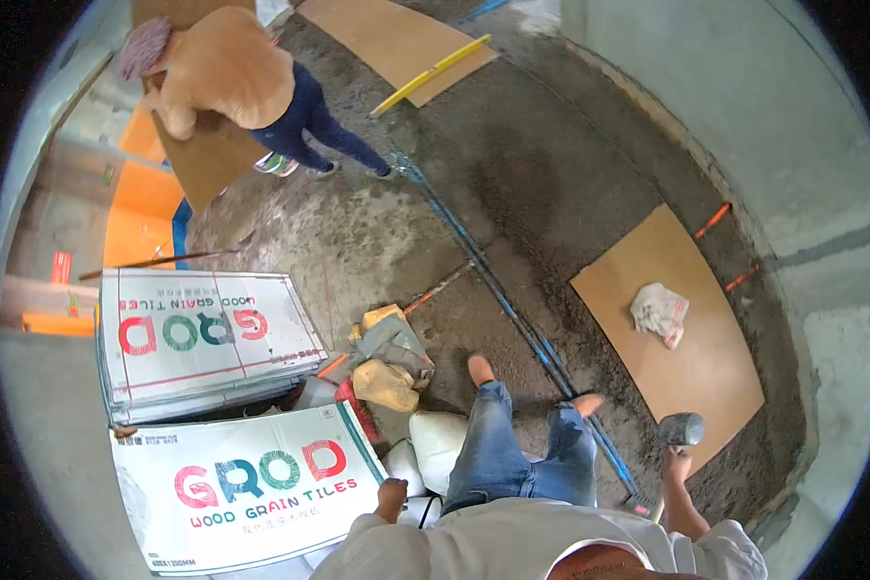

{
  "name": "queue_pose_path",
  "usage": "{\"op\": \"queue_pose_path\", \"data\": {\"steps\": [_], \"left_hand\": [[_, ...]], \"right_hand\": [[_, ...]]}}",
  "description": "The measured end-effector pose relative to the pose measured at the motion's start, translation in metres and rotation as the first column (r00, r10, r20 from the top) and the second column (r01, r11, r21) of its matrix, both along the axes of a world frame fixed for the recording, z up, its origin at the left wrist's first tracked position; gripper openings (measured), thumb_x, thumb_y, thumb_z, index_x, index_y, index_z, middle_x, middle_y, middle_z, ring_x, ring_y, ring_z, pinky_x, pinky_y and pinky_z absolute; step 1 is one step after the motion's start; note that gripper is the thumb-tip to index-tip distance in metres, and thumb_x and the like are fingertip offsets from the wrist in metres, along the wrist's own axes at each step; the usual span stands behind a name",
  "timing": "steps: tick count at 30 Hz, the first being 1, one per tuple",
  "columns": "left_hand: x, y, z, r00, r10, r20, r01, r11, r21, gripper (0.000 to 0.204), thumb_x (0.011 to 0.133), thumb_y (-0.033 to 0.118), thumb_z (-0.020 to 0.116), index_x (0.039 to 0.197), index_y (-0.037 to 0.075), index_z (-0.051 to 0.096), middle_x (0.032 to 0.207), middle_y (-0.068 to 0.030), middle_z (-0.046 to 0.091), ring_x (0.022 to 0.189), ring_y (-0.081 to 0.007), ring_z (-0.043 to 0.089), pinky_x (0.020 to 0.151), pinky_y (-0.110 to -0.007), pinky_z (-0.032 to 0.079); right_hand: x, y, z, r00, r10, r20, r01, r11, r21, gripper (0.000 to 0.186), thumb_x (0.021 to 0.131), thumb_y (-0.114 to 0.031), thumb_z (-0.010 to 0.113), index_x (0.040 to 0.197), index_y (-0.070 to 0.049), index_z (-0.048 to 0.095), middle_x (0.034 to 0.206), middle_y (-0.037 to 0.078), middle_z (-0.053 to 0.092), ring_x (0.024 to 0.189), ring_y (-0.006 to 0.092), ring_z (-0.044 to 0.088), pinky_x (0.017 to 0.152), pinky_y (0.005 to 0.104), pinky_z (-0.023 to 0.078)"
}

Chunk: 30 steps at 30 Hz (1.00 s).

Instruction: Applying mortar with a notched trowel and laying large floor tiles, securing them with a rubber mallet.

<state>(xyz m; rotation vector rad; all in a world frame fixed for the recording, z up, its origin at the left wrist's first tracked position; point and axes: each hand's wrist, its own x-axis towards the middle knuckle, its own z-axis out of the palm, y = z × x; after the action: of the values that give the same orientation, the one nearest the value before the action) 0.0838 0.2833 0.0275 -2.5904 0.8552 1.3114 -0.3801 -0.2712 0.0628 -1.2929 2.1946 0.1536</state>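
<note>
My right hand grips a rubber mallet, its dark grey head just past the fingers, beside the near edge of a large brown tile. A crumpled white cloth lies on that tile. At lower left my left hand is closed by the right edge of a white tile carton; whatever it holds, if anything, is hidden. White sacks sit between that hand and my legs.
Blue-grey rods cross the dirt floor beside my foot. Stacked cartons stand left, with a yellow-and-grey bundle nearby. A yellow level rests on a far tile. A co-worker bends over another brown board.
</note>
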Motion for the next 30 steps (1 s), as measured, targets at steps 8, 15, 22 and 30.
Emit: {"op": "queue_pose_path", "data": {"steps": [8,15,22,30], "left_hand": [[0.057,0.032,-0.022,0.536,0.811,-0.233,-0.844,0.507,-0.175,0.017,0.086,0.019,0.049,0.09,0.006,0.06,0.077,-0.006,0.059,0.07,-0.0239,0.063,0.054,-0.04,0.051],[0.129,0.015,0.038,0.199,0.934,-0.296,-0.971,0.147,-0.189,0.017,0.083,0.021,0.055,0.09,0.006,0.059,0.075,-0.0062,0.056,0.066,-0.0235,0.062,0.053,-0.043,0.053],[0.149,0.004,0.084,-0.331,0.847,-0.415,-0.925,-0.377,-0.032,0.019,0.083,0.02,0.054,0.094,0.005,0.054,0.081,-0.0116,0.052,0.068,-0.0323,0.057,0.057,-0.048,0.051],[0.208,-0.009,0.074,-0.473,0.739,-0.48,-0.843,-0.537,0.004,0.021,0.084,0.017,0.053,0.096,0.0,0.052,0.078,-0.013,0.054,0.062,-0.0276,0.054,0.047,-0.041,0.047]], "right_hand": [[0.088,0.025,-0.012,0.995,0.096,0.029,-0.099,0.985,0.138,0.028,0.071,-0.02,0.068,0.092,-0.001,0.068,0.088,0.018,0.068,0.078,0.0291,0.066,0.066,0.0379,0.05],[0.167,0.022,-0.011,-0.174,0.973,-0.153,-0.898,-0.093,0.429,0.014,0.083,-0.014,0.052,0.081,-0.012,0.065,0.085,0.01,0.067,0.072,0.0271,0.065,0.058,0.0456,0.048],[0.227,-0.012,-0.062,0.28,0.96,-0.03,-0.931,0.279,0.236,0.018,0.081,-0.025,0.052,0.08,-0.015,0.066,0.073,0.006,0.064,0.062,0.0254,0.061,0.053,0.0427,0.043],[0.31,-0.076,-0.071,-0.552,0.833,0.034,-0.653,-0.457,0.604,0.019,0.085,-0.019,0.054,0.099,-0.016,0.067,0.091,0.004,0.065,0.079,0.0189,0.062,0.057,0.0349,0.048]]}}
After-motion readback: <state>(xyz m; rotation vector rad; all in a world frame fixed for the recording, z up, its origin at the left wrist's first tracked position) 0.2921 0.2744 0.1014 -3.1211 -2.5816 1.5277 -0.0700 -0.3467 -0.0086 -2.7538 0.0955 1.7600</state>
